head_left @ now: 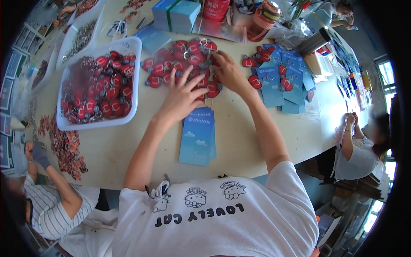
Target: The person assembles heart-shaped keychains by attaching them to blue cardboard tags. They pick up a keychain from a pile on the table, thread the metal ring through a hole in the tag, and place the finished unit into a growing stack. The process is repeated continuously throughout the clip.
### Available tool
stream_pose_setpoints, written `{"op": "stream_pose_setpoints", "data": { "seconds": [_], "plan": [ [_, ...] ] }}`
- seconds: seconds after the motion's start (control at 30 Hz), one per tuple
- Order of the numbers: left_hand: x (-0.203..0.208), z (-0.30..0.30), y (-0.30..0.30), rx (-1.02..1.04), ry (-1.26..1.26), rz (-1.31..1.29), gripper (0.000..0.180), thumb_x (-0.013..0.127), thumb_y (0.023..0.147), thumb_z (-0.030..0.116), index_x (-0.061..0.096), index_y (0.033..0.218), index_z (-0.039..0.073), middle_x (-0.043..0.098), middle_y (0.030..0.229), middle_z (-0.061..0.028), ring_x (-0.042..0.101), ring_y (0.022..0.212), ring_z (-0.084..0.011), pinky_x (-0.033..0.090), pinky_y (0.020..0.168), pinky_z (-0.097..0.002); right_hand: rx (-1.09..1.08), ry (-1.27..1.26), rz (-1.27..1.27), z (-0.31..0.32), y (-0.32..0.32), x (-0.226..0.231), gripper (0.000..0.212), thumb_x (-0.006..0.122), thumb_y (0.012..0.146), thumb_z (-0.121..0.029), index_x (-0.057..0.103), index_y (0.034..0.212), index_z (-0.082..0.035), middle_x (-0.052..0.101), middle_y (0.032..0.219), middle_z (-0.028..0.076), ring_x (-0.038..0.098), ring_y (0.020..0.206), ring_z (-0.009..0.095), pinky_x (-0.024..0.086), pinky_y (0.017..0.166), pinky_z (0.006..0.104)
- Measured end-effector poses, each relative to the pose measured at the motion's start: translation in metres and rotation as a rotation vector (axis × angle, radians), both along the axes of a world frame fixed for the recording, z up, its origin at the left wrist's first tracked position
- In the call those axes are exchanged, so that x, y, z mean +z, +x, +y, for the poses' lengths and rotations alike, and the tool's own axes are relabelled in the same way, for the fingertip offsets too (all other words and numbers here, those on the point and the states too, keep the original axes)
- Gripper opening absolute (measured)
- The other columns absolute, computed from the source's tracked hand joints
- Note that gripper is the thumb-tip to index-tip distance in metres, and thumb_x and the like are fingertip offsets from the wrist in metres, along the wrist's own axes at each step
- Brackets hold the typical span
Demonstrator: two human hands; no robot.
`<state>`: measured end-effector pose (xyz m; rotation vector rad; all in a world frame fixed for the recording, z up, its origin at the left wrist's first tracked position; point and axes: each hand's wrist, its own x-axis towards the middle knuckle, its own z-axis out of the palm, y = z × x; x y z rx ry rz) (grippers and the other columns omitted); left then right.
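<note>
Right of the white tub (98,125): red key-ring charms (180,65), heaped | left hand (182,95): over charms, fingers apart | right hand (231,75): farther from tub, fingers bent at charms, cannot tell if gripping

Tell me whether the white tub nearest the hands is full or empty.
Full, or nearly: red keychains heap across the white tub, hiding its bottom.

Soft light spreads over the table (239,145), strongest toward its right end, where the windows (386,73) beyond glare almost white. The red charms (195,59) at the table's middle look fairly clear, but a hazy smear dulls the tub (138,81) on its left. Near the black circular rim, the table's surroundings bow and soften.
</note>
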<state>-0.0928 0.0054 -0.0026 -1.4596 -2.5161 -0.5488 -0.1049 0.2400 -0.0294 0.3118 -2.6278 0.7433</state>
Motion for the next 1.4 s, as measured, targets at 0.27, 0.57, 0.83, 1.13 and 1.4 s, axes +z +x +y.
{"op": "stream_pose_setpoints", "data": {
  "seconds": [0.27, 0.57, 0.83, 1.13, 1.4],
  "plan": [
    [0.003, -0.030, 0.095, 0.519, 0.091, -0.252, 0.074, 0.078, 0.070, 0.040, 0.046, 0.125, 0.004, 0.057, 0.105, -0.0137, 0.053, 0.099, -0.0313, 0.042, 0.088, -0.0425, -0.017, -0.121, -0.048, -0.004, 0.075, 0.045, 0.021, 0.069, 0.080, -0.008, 0.066, 0.101, -0.004, 0.060, 0.108, 0.015, 0.058, 0.097, 0.034, 0.048, 0.081, 0.0405],
    [-0.006, -0.042, 0.103, 0.530, 0.627, -0.977, 0.052, 0.076, 0.078, 0.007, 0.045, 0.118, -0.002, 0.066, 0.079, -0.0078, 0.061, 0.073, -0.0112, 0.047, 0.063, -0.0228, 0.313, -0.047, -0.095, -0.024, 0.089, 0.037, 0.019, 0.072, 0.076, -0.010, 0.068, 0.095, -0.007, 0.061, 0.101, 0.007, 0.059, 0.095, 0.026, 0.049, 0.080, 0.0375],
    [0.009, -0.051, 0.104, 0.533, 0.954, -1.138, 0.023, 0.067, 0.088, 0.008, 0.059, 0.106, -0.004, 0.068, 0.088, -0.0066, 0.060, 0.080, -0.0067, 0.047, 0.070, -0.0206, 0.281, 0.045, 0.133, -0.025, 0.087, 0.033, 0.019, 0.068, 0.077, -0.002, 0.064, 0.095, -0.004, 0.063, 0.098, 0.008, 0.061, 0.089, 0.026, 0.051, 0.076, 0.0365],
    [0.036, -0.016, 0.065, 0.436, 1.044, -0.623, 0.011, 0.063, 0.090, 0.004, 0.061, 0.098, -0.003, 0.059, 0.084, -0.0016, 0.051, 0.075, -0.0060, 0.041, 0.067, -0.0205, 0.154, -0.417, 0.092, -0.070, 0.110, 0.115, 0.010, 0.066, 0.082, 0.002, 0.065, 0.092, -0.001, 0.064, 0.081, 0.006, 0.060, 0.057, 0.012, 0.046, 0.050, 0.0255],
    [0.046, 0.007, 0.079, 0.221, 1.246, -0.982, 0.018, 0.065, 0.088, 0.002, 0.063, 0.105, -0.003, 0.061, 0.096, -0.0025, 0.057, 0.089, -0.0079, 0.047, 0.081, -0.0237, 0.030, -0.838, -0.107, -0.087, 0.116, 0.113, 0.010, 0.066, 0.085, 0.001, 0.066, 0.094, 0.003, 0.069, 0.083, 0.007, 0.069, 0.073, 0.013, 0.056, 0.065, 0.0225]
  ]
}}
